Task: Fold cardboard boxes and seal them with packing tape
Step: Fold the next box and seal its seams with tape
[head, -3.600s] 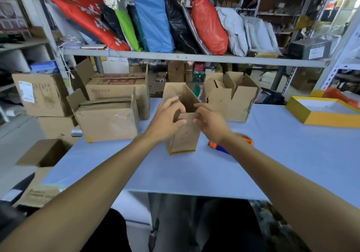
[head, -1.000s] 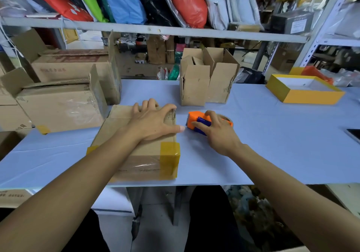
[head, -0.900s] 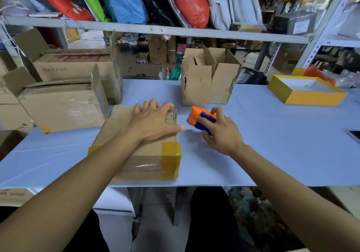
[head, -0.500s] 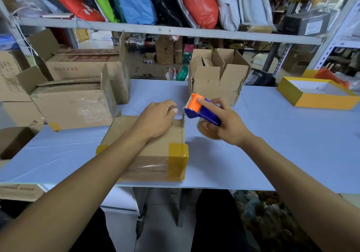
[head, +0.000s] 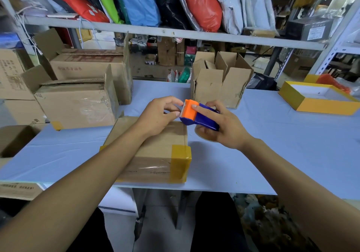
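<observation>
The right hand (head: 224,129) gripped one tape dispenser (head: 196,116) above the counter (head: 292,144); the left hand (head: 157,117) pinched tape at its orange cutter. One flat box (head: 155,150) lay beneath, two open boxes (head: 220,80) stood behind, two large ones (head: 78,95) left. Shelving (head: 175,34) held bags.

Box (head: 87,70) print too blurred to read
</observation>
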